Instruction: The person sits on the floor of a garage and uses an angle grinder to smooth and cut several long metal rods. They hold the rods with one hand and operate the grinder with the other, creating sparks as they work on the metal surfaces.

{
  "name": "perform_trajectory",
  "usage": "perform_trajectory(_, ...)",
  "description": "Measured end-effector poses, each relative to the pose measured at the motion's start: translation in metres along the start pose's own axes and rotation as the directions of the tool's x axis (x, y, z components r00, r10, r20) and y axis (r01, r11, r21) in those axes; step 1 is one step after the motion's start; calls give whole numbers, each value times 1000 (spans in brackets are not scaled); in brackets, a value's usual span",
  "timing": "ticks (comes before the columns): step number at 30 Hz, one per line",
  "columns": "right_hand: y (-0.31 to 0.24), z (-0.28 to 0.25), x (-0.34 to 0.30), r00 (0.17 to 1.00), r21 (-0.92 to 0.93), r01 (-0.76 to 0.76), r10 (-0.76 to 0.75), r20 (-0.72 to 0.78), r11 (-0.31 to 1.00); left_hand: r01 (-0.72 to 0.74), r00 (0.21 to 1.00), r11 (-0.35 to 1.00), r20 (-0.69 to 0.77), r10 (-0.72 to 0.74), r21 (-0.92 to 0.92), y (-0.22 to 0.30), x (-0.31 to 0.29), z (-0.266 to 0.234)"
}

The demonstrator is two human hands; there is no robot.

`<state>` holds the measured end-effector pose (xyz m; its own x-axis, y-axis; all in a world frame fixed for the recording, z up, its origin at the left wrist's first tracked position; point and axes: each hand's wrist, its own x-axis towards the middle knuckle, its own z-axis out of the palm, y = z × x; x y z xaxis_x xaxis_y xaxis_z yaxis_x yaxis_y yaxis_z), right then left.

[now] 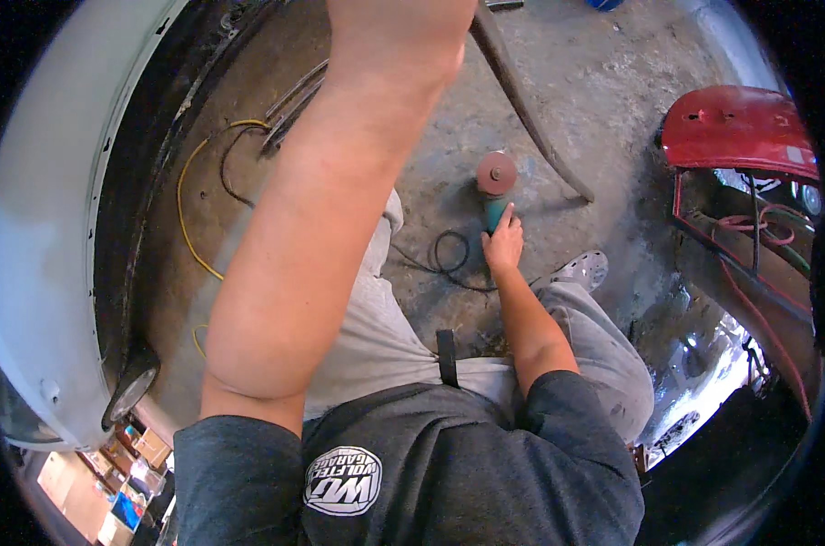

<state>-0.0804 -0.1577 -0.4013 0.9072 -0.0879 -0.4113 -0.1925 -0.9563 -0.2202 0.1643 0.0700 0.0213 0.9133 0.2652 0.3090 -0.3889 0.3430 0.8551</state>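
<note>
My right hand [506, 244] is closed round the teal body of an angle grinder [496, 212], low over the floor between my legs. Its reddish-brown disc [497, 172] points away from me, and a dark cord [444, 266] loops beside it. My left arm is raised across the view; only the wrist and base of my left hand [401, 20] show at the top edge, with the fingers cut off. From beside that wrist a dark, curved metal strip [521, 102] slants down to the right, its end beyond the disc. Whether my left hand grips it is hidden.
A pale vehicle body panel [39, 227] curves along the left. A yellow hose [187, 218] and thin metal strips [289, 109] lie on the stained concrete floor [612, 73]. At right stands a red metal part [740, 132] with a coiled red hose [758, 226] below.
</note>
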Motion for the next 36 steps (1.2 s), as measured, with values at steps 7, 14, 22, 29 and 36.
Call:
perform_trajectory(7, 7, 13, -2, 984, 111, -150, 137, 115, 982, 50, 997, 998, -53, -51, -29, 4, 1, 5)
perform_trajectory(14, 20, -23, -12, 892, 30, -318, 289, 348, 948, 51, 997, 995, -49, -55, -82, -3, 6, -2)
perform_trajectory(22, 147, -153, 16, 860, 315, -498, 506, 64, 808, 70, 994, 954, -54, -90, -292, 23, 26, 0)
perform_trajectory(29, 182, -371, -31, 794, 968, -170, 608, 24, 184, 29, 955, 835, -232, -186, -549, 58, 34, -86)
perform_trajectory(36, 136, -418, -70, 907, 818, 284, 416, -61, -500, -17, 972, 750, -186, -142, -661, 50, 33, -133)
